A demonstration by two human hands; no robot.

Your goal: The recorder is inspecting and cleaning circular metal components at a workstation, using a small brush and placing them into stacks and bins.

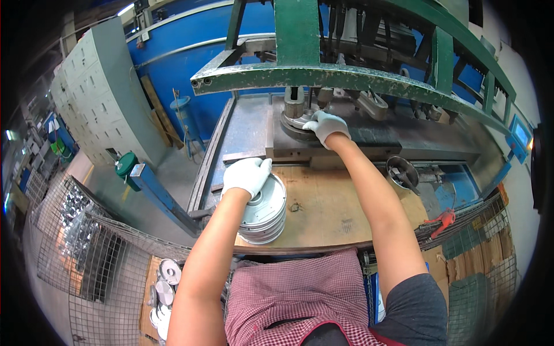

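Observation:
My left hand (247,176), in a white glove, is at the far left edge of a stack of round grey metal covers (264,216) on the bench, fingers curled over the top cover. My right hand (328,125), also gloved, reaches forward to the machine. Its thumb and fingers close on the edge of a round metal cover (299,121) lying on a dark round fixture (298,131) beneath a metal press head (294,102). The glove hides part of that cover.
A green machine frame (346,79) spans above the fixture. On the wooden bench top (323,207) stands a metal bowl (402,173) with a tool. A red-handled tool (443,222) lies at right. Wire baskets (109,262) flank me; more round metal parts (164,292) lie lower left.

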